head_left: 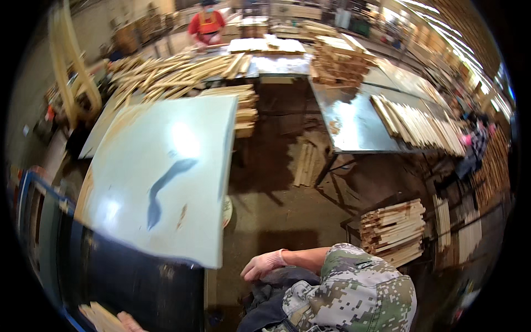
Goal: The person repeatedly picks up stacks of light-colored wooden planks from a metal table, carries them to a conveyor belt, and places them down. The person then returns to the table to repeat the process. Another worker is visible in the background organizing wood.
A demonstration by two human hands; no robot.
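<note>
At the lower left edge, my left hand (130, 322) is cut off by the frame; its fingers close against a few pale wooden strips (101, 317). The strips lie over a dark, belt-like surface (144, 282). My right hand (262, 266), in a pale pinkish glove, hangs loosely beside dark cloth near my body, its fingers slightly bent with nothing visible in them. A camouflage sleeve (359, 282) covers my upper right arm. Ahead of the left hand, a large pale sheet-topped surface (166, 160) carries a dark curved smear and brown stains.
Beyond the pale surface lies a heap of wooden strips (171, 77). At right, a metal table (348, 122) bears a row of strips (415, 124); a stack of strips (392, 229) stands below. One person (207, 27) in red works far back, another (477, 144) at right.
</note>
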